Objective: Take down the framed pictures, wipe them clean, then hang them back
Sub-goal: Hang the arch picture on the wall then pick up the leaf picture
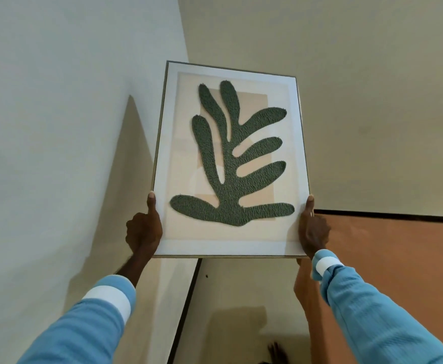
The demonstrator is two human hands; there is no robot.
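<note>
Framed picture [231, 164] first: a green, branching leaf shape on pale beige paper, with a white mount and a thin metal-coloured frame, held up high in front of the wall [372, 101] near a corner of the room. I hold it upright by its two long sides, low down. My left hand [143, 229] grips the left edge with the thumb lying up along the front and the fingers curled round behind. My right hand [313, 229] grips the right edge the same way. I cannot tell whether the back of the frame touches the wall or hangs just off it, and no hook or cord shows from this side. Below the frame, on the pale wall, is a small dark spot [206, 276], which may be a nail or a hole. Lower right is a terracotta panel [399, 258] edged with a dark strip. My light blue sleeves [92, 319], each with a white band at the cuff, reach up from the bottom of the view. As for progress, I judge the picture is off its fixing and carried wholly by my hands, but whether I am lifting it down or putting it back I cannot say. No cloth is in sight, so nothing tells me the wiping is done, and no other framed pictures show here.
</note>
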